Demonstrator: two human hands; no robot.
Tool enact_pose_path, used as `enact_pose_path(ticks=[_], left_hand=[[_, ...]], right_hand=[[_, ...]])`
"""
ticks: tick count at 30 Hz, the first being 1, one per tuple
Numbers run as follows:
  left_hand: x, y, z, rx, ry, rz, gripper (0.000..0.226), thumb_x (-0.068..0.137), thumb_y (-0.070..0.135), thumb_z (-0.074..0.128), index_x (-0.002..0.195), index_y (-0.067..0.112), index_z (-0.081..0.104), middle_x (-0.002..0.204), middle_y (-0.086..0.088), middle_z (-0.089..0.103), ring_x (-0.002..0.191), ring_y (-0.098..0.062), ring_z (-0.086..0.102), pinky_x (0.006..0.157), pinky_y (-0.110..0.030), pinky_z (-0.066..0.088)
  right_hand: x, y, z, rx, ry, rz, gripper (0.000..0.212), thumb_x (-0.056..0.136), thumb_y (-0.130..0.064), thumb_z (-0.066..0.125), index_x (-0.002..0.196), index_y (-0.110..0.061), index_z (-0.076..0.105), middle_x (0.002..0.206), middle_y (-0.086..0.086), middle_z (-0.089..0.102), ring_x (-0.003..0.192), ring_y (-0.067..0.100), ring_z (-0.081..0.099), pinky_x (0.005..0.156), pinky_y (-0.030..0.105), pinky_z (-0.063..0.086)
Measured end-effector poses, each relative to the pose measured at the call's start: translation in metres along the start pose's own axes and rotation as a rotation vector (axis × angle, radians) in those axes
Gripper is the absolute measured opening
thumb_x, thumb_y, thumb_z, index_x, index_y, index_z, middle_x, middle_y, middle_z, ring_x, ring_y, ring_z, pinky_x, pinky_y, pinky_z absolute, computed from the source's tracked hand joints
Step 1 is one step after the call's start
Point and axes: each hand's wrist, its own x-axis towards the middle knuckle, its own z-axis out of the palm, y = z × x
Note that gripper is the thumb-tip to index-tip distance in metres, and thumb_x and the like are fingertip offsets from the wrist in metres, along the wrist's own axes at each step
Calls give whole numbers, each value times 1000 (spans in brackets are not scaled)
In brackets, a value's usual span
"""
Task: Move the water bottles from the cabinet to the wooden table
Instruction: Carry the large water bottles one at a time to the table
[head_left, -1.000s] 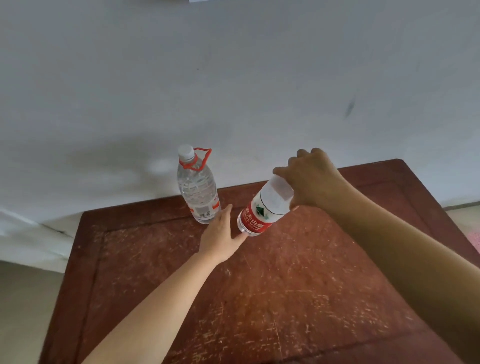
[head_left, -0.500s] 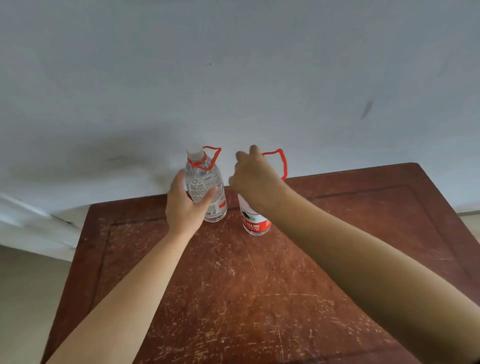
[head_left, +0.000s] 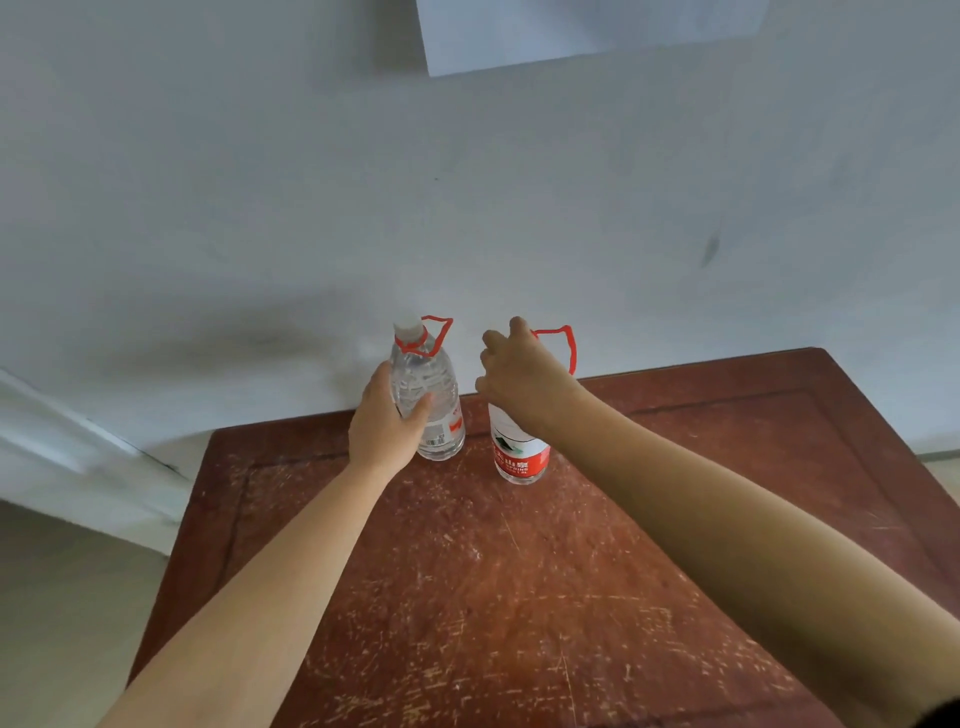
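Bottle (head_left: 439, 415) upright on surface (head_left: 519, 597), your left hand (head_left: 384, 428) gripping it; second bottle (head_left: 519, 457) upright beneath right hand (head_left: 522, 382), fingers (head_left: 496, 343) curled over top.

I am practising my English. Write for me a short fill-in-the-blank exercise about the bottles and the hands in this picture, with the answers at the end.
1. The wooden table holds ___ water bottles.
2. The left hand grips the left bottle, which stands ___.
3. The right hand covers the top of the right bottle, whose label is white and ___.

Missing words: two; upright; red.
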Motion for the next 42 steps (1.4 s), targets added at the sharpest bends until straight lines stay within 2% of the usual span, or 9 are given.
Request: enact_pose_path(ticks=[5,10,13,20,25,29,33,39,42], left_hand=[[-17,6,-27,104,-11,-15,78,95,54,55,157,18,24,162,-3,31,148,-22,31,115,-42,34],[-43,13,-58,160,105,-28,69,99,54,46,156,19,27,162,-3,32,147,-25,32,115,-46,34],[-72,3,-82,247,196,-26,63,102,51,39,154,15,31,159,-7,36,146,-27,34,116,-49,35],[-171,-67,-152,538,276,-306,64,103,56,23,157,22,24,164,-12,23,151,-32,20,121,-56,17],[-275,-106,-228,669,369,-494,65,102,58,21,156,22,23,162,-15,25,148,-37,25,117,-61,22],[-401,-130,-304,776,519,-633,65,99,54,31,153,18,35,158,-16,34,143,-39,34,112,-63,28],[-550,-160,-361,860,610,-764,65,99,55,31,153,18,35,160,-16,31,145,-39,32,111,-66,28],[-801,-182,-425,924,668,-1118,68,101,56,24,156,17,31,162,-18,26,147,-42,27,111,-68,27],[-932,-175,-451,953,747,-1359,68,103,59,17,159,20,22,165,-16,18,150,-40,20,114,-67,24]], right_hand=[[-18,11,9,156,197,72,66,85,-72,60,131,-24,59,127,3,61,119,26,53,98,42,41],[-25,-10,2,344,383,288,45,98,-52,54,126,-19,64,127,9,63,116,30,57,98,45,44],[-18,-40,-8,431,496,295,42,93,-46,64,122,-15,68,127,14,65,117,34,59,104,53,44],[15,-150,-60,601,537,24,52,99,-49,52,139,-16,56,145,17,51,134,37,47,114,56,34],[12,-231,-142,671,651,-157,49,98,-48,48,136,-17,58,144,15,51,133,35,47,112,56,36],[-24,-323,-239,672,810,-356,45,100,-44,48,132,-16,61,144,15,52,132,35,48,111,54,38],[-78,-434,-326,691,947,-517,41,96,-43,55,120,-12,67,136,17,57,121,37,55,101,52,45],[-186,-626,-449,705,1015,-849,53,94,-45,62,134,-12,63,141,22,56,123,41,57,101,53,47],[-260,-716,-516,655,1056,-1045,59,99,-50,52,146,-16,52,151,20,47,135,40,49,109,54,40]])
